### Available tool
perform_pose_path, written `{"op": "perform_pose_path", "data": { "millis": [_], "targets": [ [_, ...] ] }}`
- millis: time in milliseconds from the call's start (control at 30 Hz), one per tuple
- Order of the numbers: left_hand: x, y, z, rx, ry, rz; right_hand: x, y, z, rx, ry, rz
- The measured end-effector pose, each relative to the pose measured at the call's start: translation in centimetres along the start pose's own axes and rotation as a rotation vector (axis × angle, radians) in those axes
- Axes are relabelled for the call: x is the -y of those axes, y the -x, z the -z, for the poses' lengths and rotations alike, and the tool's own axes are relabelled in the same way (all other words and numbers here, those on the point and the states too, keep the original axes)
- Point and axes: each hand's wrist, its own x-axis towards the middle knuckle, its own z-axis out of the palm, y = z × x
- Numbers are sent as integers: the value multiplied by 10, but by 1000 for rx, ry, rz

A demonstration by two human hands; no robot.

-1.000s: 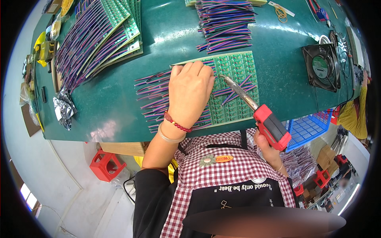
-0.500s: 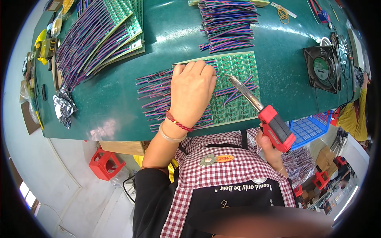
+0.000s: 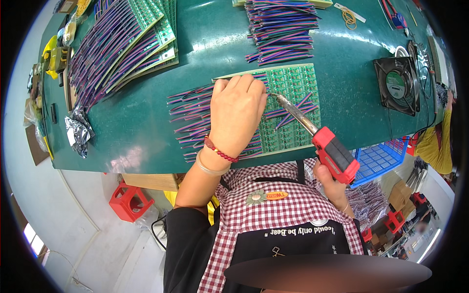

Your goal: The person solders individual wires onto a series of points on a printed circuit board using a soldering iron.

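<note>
My left hand (image 3: 239, 110) rests over a green circuit board panel (image 3: 298, 134), fingers curled; its fingertips and whatever they pinch are hidden beneath it. Rows of thin multicoloured wires (image 3: 188, 117) stick out leftward from the panel, passing under this hand. A few loose wires (image 3: 295, 110) lie across its right part. My right hand (image 3: 332, 183) is closed round the red and black handle of a soldering iron (image 3: 337, 155). Its metal tip meets the panel close beside my left fingertips; exact contact cannot be made out.
Wired circuit boards (image 3: 122, 53) are stacked at the far left, near crumpled foil (image 3: 79, 129). A bundle of wires (image 3: 281, 31) lies beyond the panel. To the right stand a black fan (image 3: 396, 84) and, below table level, a blue basket (image 3: 381, 161). A red stool (image 3: 129, 201) is lower left.
The soldering iron has moved slightly left, bringing its tip closer to my left fingertips. My left hand and the panel have stayed in place.
</note>
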Motion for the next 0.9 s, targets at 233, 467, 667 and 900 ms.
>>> {"op": "perform_pose_path", "data": {
  "millis": [233,467,667,900],
  "targets": [
    [0,0,-1,4,-5,1,7,9,2,-49,-131,-139],
    [1,0,-1,-4,0,0,13,11,10,-3,-268,-170],
    [0,0,0,-1,6,2,10,7,6,-16,-160,-180],
    [-1,0,1,11,13,6,4,4,1,-5,-95,-59]
  ]
}}
